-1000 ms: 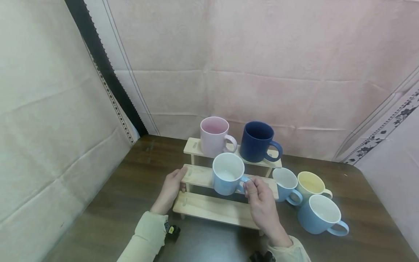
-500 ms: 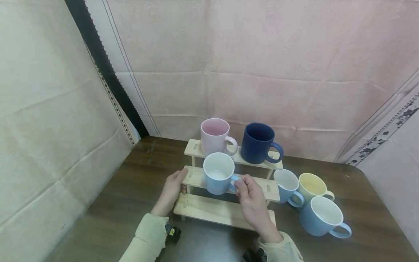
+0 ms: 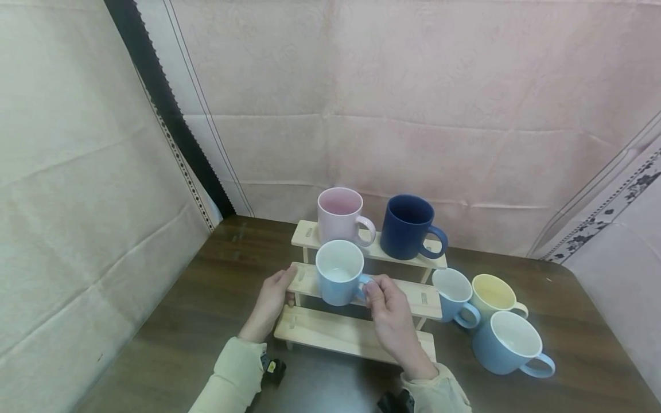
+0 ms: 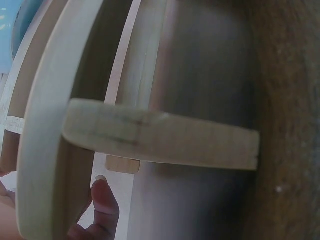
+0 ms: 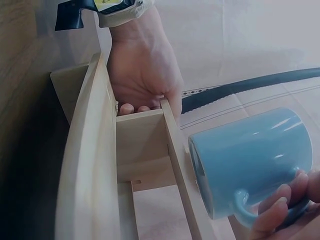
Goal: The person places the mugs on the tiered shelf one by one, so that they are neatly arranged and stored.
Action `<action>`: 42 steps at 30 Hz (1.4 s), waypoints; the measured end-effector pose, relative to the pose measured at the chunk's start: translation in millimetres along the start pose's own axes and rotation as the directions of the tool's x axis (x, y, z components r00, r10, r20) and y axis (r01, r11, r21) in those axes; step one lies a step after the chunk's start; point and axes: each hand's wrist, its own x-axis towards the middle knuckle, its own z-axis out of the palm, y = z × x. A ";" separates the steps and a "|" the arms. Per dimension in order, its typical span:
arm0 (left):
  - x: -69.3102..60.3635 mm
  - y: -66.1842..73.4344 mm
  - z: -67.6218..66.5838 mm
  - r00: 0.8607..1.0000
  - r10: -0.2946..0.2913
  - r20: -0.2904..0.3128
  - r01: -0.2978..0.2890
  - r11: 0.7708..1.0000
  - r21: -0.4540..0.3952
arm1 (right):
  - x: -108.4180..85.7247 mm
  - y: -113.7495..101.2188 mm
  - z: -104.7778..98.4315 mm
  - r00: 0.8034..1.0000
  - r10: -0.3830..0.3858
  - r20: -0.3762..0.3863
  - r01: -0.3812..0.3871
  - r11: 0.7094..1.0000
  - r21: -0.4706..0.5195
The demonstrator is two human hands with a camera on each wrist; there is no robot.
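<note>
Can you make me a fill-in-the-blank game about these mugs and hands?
1. The right hand holds a light blue mug by its ____.
2. Of the wooden rack's top, middle and bottom boards, the left hand grips the ____ one.
3. The top board bears a pink mug and a dark ____ mug.
4. Right of the rack are two light blue mugs and one that is ____.

Missing words: handle; middle; blue; yellow.

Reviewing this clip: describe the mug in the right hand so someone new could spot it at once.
On the brown table, find the three-tier wooden rack. At the left half of its middle board is a light-blue mug, white inside, its handle pinched by the right hand. Two similar mugs sit right of the rack, but only this one is held.
</note>
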 end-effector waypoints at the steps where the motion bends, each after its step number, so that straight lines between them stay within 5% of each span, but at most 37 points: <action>1: -0.2 0.0 0.1 1.000 0.000 0.000 0.000 1.000 0.001 | 0.2 0.2 0.7 1.000 0.004 0.002 -0.004 1.000 0.001; 26: -0.9 0.3 0.4 1.000 -0.005 0.002 0.005 1.000 0.005 | 1.8 2.2 6.6 0.998 0.063 -0.002 -0.063 0.998 0.003; 42: -0.1 -1.7 0.2 1.000 -0.001 0.000 0.001 1.000 -0.002 | 3.5 -8.5 -5.0 0.986 0.137 0.094 -0.131 0.989 -0.062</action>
